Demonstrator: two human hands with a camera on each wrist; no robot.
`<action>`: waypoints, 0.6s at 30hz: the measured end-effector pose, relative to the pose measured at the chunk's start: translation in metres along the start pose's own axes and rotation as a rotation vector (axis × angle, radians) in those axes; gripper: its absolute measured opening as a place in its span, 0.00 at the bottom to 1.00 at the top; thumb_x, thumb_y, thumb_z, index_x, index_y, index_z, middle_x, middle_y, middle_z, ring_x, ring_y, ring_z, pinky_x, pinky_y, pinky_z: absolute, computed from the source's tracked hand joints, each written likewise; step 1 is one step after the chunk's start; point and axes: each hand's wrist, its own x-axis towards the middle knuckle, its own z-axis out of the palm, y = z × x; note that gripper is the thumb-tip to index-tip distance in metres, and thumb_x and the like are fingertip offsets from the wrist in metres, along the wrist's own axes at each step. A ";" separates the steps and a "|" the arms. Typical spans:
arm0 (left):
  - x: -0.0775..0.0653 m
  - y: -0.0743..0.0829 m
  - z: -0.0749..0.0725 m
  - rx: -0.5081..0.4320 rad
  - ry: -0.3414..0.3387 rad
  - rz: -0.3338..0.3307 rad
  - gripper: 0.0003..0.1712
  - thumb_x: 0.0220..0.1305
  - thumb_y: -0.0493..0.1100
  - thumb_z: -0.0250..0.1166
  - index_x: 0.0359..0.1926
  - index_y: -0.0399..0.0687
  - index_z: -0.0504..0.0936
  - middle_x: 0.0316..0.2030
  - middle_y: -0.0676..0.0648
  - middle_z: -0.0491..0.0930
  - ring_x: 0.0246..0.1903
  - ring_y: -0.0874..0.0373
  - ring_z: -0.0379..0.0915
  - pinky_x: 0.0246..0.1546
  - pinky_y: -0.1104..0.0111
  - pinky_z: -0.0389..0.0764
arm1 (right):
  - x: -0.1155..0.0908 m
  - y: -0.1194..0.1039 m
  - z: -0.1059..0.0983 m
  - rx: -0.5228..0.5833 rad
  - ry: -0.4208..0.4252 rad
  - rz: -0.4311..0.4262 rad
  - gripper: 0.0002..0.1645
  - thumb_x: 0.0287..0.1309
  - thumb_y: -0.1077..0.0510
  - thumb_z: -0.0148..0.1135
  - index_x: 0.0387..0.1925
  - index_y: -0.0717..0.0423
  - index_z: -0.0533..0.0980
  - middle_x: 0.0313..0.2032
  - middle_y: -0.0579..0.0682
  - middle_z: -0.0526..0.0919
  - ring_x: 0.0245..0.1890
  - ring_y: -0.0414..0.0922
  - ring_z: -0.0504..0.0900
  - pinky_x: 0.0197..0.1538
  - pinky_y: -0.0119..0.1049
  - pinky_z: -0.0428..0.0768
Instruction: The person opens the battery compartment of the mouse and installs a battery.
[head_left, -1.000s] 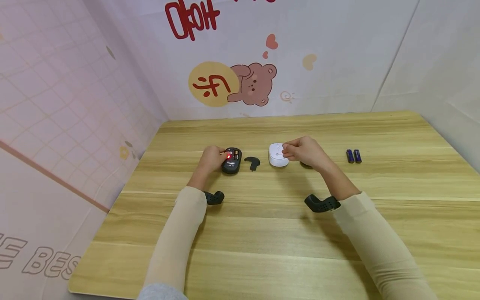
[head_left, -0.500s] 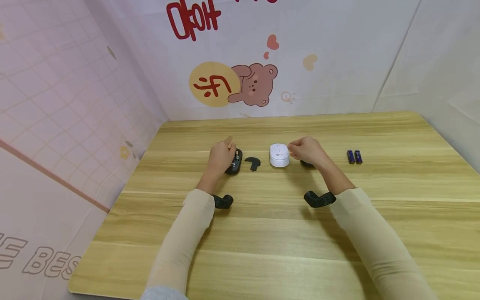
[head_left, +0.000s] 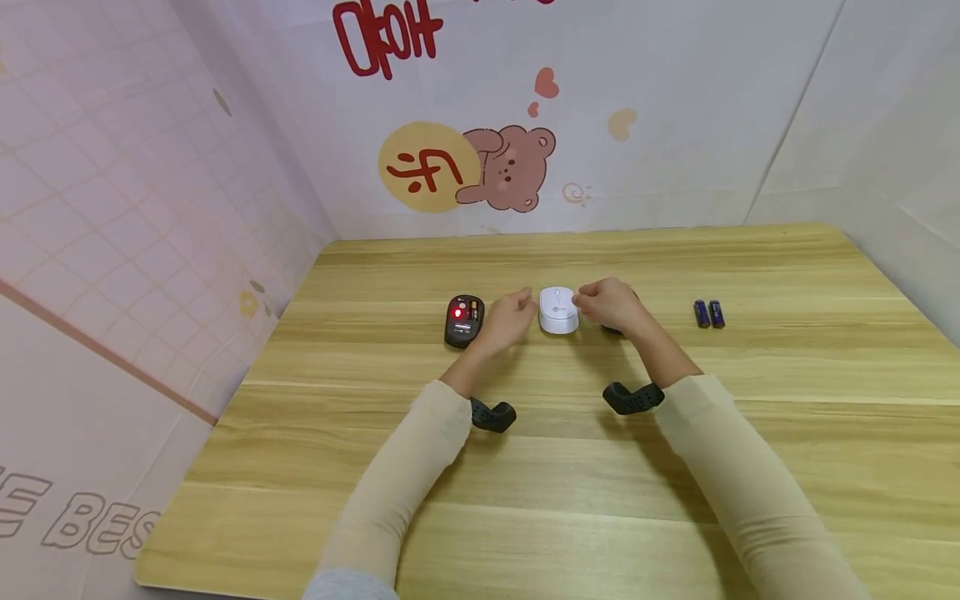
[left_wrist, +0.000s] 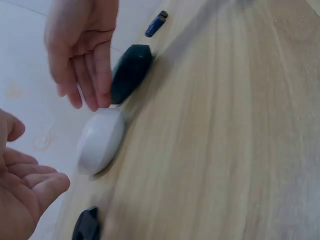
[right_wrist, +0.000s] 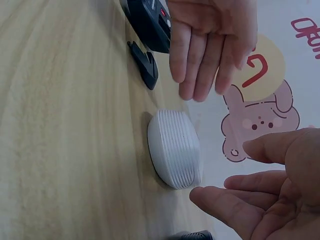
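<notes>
A white computer mouse [head_left: 558,311] with ribbed sides [right_wrist: 175,150] sits on the wooden table between the two hands. The left hand [head_left: 513,318], fingers relaxed and holding nothing, hovers just left of it. On the mouse's right, the right hand [head_left: 611,303] has its fingertips close to the side, also with nothing in its grasp. Left of the left hand, a black mouse [head_left: 464,322] lies upside down, its battery bay exposed and a red light glowing. Its loose black cover [right_wrist: 144,65] is hidden by the left hand in the head view.
Another dark mouse [left_wrist: 132,72] lies by the right hand, mostly covered by it in the head view. Two blue batteries [head_left: 709,314] lie side by side farther right. Behind the table [head_left: 540,483] hangs a white printed backdrop [head_left: 675,125].
The left hand has come off the upturned black mouse and moved right, over the loose cover to beside the white mouse. The right hand has drawn back slightly from the white mouse's top.
</notes>
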 end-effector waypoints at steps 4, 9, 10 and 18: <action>0.006 -0.001 0.010 -0.005 0.033 -0.064 0.25 0.70 0.43 0.46 0.62 0.33 0.66 0.62 0.43 0.66 0.08 0.67 0.46 0.09 0.76 0.53 | 0.002 0.002 0.003 -0.049 -0.007 -0.007 0.26 0.66 0.56 0.49 0.57 0.72 0.68 0.49 0.65 0.77 0.45 0.53 0.79 0.45 0.39 0.77; 0.010 0.000 0.013 0.040 0.047 -0.091 0.23 0.69 0.40 0.46 0.61 0.33 0.68 0.61 0.42 0.68 0.14 0.63 0.55 0.13 0.75 0.56 | 0.004 0.003 0.005 -0.079 -0.004 -0.008 0.26 0.64 0.55 0.51 0.55 0.71 0.70 0.39 0.61 0.81 0.29 0.45 0.75 0.31 0.30 0.71; 0.010 0.000 0.013 0.049 0.043 -0.090 0.23 0.69 0.40 0.46 0.61 0.33 0.69 0.60 0.42 0.68 0.18 0.63 0.60 0.17 0.76 0.59 | 0.004 0.003 0.005 -0.078 -0.005 -0.002 0.25 0.64 0.55 0.51 0.55 0.71 0.71 0.37 0.60 0.81 0.26 0.43 0.73 0.29 0.30 0.69; 0.010 0.000 0.016 0.052 -0.040 -0.073 0.22 0.67 0.36 0.45 0.59 0.35 0.72 0.58 0.41 0.71 0.21 0.59 0.63 0.20 0.75 0.63 | 0.002 0.003 0.007 -0.095 -0.020 0.069 0.21 0.64 0.55 0.51 0.48 0.69 0.76 0.31 0.56 0.80 0.25 0.41 0.71 0.28 0.30 0.68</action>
